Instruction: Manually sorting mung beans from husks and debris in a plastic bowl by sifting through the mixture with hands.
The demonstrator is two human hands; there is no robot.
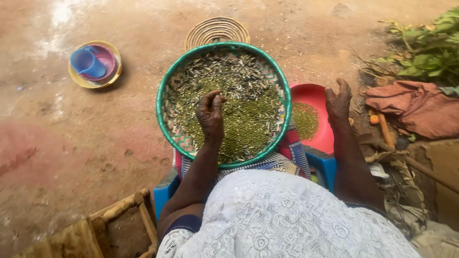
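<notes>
A round woven tray with a green rim (162, 102) rests on my lap, filled with small green grains (248, 124) and dark dry pods or husks (224, 71). My left hand (211, 116) lies in the middle of the tray, fingers pinched together on the grains. Whether it holds anything is hidden. My right hand (338, 99) hovers over a red bowl (313, 95) to the right of the tray, fingers loosely curled and apart. A pile of green grains (305, 120) lies in that bowl.
A yellow bowl (79, 79) with a purple bowl and blue cup (86, 62) sits on the dirt floor at the far left. A coiled mat (216, 29) lies behind the tray. Rust-coloured cloth (416, 105) and green plants (430, 48) are right; a wooden stool (124, 210) near left.
</notes>
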